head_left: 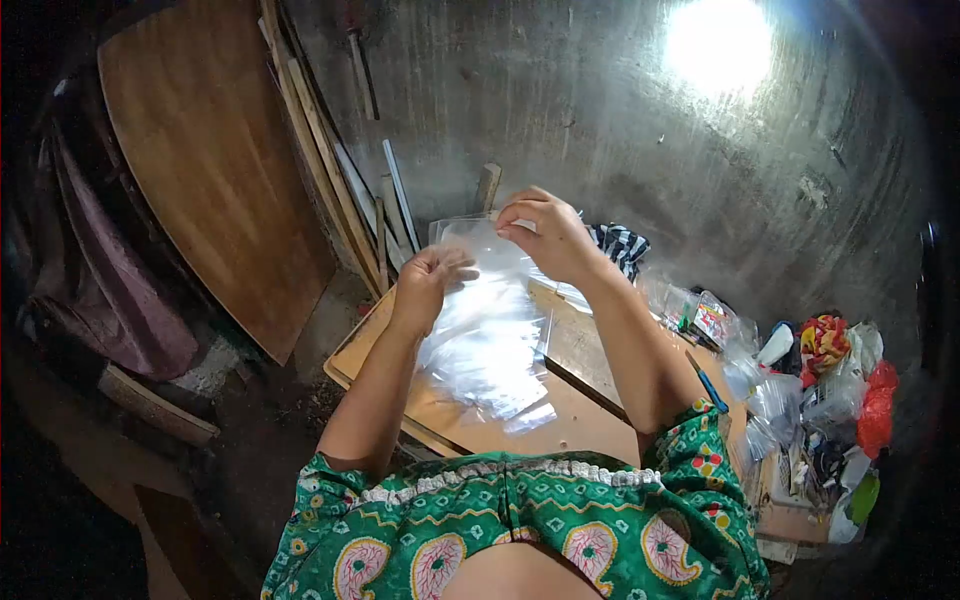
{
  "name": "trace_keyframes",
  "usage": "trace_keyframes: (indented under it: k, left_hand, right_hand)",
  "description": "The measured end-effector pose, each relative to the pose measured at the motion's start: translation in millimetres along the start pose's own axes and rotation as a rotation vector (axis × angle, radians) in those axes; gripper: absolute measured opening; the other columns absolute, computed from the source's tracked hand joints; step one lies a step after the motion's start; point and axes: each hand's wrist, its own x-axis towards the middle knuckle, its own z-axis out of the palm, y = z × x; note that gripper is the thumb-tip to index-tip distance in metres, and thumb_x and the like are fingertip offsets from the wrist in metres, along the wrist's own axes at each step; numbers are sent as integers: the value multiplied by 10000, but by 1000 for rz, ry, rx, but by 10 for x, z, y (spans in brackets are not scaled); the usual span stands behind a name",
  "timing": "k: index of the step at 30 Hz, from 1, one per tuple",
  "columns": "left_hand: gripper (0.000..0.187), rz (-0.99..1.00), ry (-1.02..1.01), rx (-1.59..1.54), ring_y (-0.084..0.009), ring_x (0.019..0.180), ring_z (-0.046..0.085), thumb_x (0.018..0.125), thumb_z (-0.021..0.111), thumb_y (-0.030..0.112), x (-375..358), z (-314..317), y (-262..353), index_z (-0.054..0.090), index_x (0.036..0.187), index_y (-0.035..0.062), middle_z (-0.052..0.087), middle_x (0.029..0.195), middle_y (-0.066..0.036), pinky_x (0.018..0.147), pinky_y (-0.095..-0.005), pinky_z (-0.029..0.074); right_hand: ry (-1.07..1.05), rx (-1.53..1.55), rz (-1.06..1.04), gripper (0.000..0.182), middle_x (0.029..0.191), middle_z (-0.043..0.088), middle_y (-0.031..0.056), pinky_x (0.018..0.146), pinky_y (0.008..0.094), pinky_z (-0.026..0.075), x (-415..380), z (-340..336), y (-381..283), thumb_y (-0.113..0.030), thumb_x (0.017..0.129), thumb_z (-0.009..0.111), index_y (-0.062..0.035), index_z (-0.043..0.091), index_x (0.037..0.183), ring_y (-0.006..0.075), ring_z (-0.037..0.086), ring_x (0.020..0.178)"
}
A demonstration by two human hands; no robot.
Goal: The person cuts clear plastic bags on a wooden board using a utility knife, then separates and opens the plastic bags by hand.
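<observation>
A clear plastic sheet (478, 236) is held up over the table, its upper right edge pinched between the thumb and fingers of my right hand (548, 234). My left hand (428, 284) is at the sheet's lower left side, its fingers bent together and slightly blurred; what they grip is too unclear to make out. Beneath both hands a loose pile of clear plastic pieces (485, 345) lies spread on the wooden table (590, 432), shining in the light.
Scissors (706, 383) with blue handles lie at the table's right side. Plastic bags (780, 400) and a red bag (877, 410) are heaped further right. A striped cloth (622, 246) sits by the wall. Wooden boards (325, 165) lean at the left.
</observation>
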Motion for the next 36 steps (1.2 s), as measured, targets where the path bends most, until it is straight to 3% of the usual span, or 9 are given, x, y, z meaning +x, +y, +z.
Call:
trace_keyframes:
  k: [3,7,10,16,18,22,26,32,36]
  left_hand:
    - [262,-69,-97,34,-200,791,630,904,445,251,-36,9,3,549,998,30,622,944,-112,701,-287,472]
    - [487,32,-124,-41,-223,824,621,921,297,435,-119,6,28,537,1044,30,616,960,-126,729,-318,454]
    - [647,46,-81,-141,-227,794,612,902,174,530,-152,20,17,508,1104,13,612,934,-134,722,-325,443]
    - [158,209,208,246,-143,716,602,880,476,119,-80,-136,-79,579,958,27,615,806,-67,664,-265,462]
    - [151,224,255,263,-140,715,598,878,475,106,1,-418,-139,578,928,6,608,811,-58,663,-265,465]
    - [174,257,384,143,-117,771,570,873,494,115,11,-593,-222,572,935,-28,604,854,-52,710,-240,440]
    - [195,276,398,144,-102,812,543,870,506,138,38,-528,-355,578,952,-24,605,881,-51,758,-230,413]
    - [214,255,324,189,-106,798,553,866,514,170,121,-432,-535,596,933,-16,623,867,-51,743,-246,422]
    - [177,210,259,257,-121,785,584,871,497,136,7,-188,-480,596,955,16,632,875,-55,716,-256,448]
  right_hand:
    - [305,-47,-346,102,792,606,153,656,344,457,64,217,169,-99,772,586,-17,572,831,301,583,724]
    - [87,210,91,59,759,594,135,610,304,449,30,254,3,-27,751,551,-8,570,803,286,557,667]
    - [318,93,-106,90,727,594,106,572,290,438,14,445,100,-34,761,577,-17,580,849,211,558,634]
    - [586,456,-21,151,728,584,96,585,251,445,-360,781,392,-12,722,627,-31,588,866,179,551,627]
    - [379,81,164,161,818,582,134,601,322,460,-821,903,804,-65,704,643,-35,579,849,266,574,700]
    - [-342,129,101,208,841,604,137,707,386,461,-2154,1490,1427,-136,671,648,-78,615,868,285,580,773]
    - [-161,-42,42,267,1055,567,67,784,354,443,-2840,1695,1168,-179,643,678,-103,628,894,271,513,978]
    - [-8,-146,18,69,763,552,76,688,360,435,-2638,1592,1047,-76,680,588,-72,545,733,276,542,789]
    - [-383,-70,-36,63,815,567,105,722,378,435,-1684,728,273,-77,745,520,-51,553,791,302,539,822]
